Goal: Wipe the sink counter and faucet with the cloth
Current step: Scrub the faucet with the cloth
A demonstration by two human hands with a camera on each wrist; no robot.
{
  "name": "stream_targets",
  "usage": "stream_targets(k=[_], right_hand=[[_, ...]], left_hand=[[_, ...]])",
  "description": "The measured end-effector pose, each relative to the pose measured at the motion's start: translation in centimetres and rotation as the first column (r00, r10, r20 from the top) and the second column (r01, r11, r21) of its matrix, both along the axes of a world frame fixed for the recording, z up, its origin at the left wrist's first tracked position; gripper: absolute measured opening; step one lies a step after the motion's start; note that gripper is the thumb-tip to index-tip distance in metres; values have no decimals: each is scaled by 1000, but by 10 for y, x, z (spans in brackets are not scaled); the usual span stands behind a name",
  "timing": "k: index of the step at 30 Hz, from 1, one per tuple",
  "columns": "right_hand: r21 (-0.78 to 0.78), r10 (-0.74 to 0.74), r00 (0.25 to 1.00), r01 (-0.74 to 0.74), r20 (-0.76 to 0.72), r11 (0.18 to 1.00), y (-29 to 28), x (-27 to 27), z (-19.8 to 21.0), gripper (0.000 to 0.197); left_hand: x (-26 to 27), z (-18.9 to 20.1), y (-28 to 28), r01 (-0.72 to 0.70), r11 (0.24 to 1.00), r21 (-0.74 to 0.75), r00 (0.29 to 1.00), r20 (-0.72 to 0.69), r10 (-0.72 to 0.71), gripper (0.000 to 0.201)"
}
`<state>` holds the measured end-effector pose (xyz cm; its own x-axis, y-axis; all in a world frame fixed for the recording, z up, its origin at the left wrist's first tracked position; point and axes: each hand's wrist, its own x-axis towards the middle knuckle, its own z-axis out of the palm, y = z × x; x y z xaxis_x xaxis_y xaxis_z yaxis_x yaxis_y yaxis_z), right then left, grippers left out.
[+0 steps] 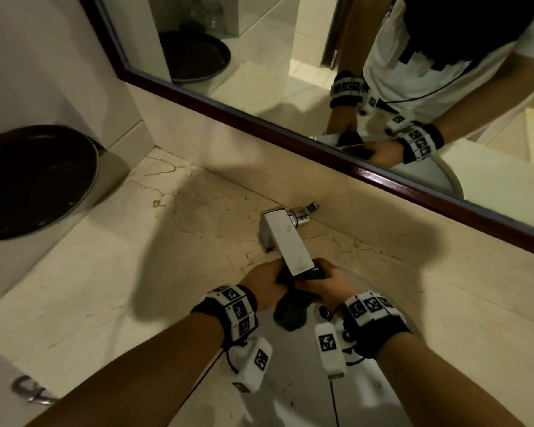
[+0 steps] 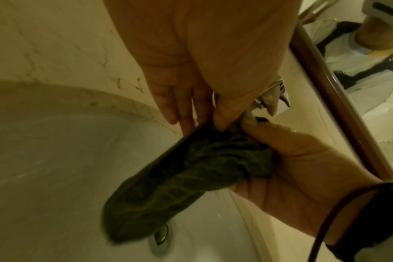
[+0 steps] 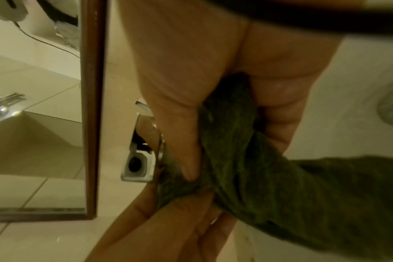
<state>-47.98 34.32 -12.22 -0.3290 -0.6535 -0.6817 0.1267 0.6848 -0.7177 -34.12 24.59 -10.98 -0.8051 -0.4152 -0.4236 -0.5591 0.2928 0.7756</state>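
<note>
A chrome square faucet [image 1: 285,238] stands on the beige marble counter [image 1: 130,266], its spout reaching over the white sink [image 1: 293,396]. Just under the spout tip both hands hold a dark green cloth [image 1: 290,309]. My left hand [image 1: 270,280] pinches one end of the cloth [image 2: 180,186] between thumb and fingers [image 2: 186,113]. My right hand [image 1: 327,286] has its fingers curled round the bunched part [image 3: 231,138]. The cloth's free end hangs down toward the drain [image 2: 160,235]. The spout's underside [image 3: 137,166] shows beside my right thumb [image 3: 188,159].
A framed mirror [image 1: 290,72] runs along the wall right behind the faucet. A large dark round pan [image 1: 34,180] sits on the counter at the far left. A metal handle [image 1: 28,392] shows at the counter's front left edge.
</note>
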Motion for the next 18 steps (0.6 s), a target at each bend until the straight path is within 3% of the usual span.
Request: stream_targets(k=[3,5,10,12,14,16,18], right_hand=[[79,49,996,-43,-69,996,-1,-2,-4,67],[179,120,978,-90,-168,980,-1,-4,-13,71],[271,79,966,-10,-246,963,5,-6,-6,22],[218,68,972,-19,-224,976,7,-7,-8,15],[127,-5,989,24,-150,992,7,-4,-10,12],[9,-125,992,125,24,992,6,1,-8,14],[-108,-171,965,195,199,975,3,7,-4,21]], left_hand=[[1,-5,1,-182,971,151,974,-105,199,46],[1,-6,0,-274,946,171,943,-146,299,46],[4,-9,-4,-353,935,-9,929,-121,350,45],[4,-9,-8,-289,956,-57,956,-71,285,48],[3,-10,-9,-126,989,-80,992,0,127,47],[0,-12,-6,64,992,-110,990,135,-49,57],[-1,-13,-1,171,975,-145,958,257,-130,71]])
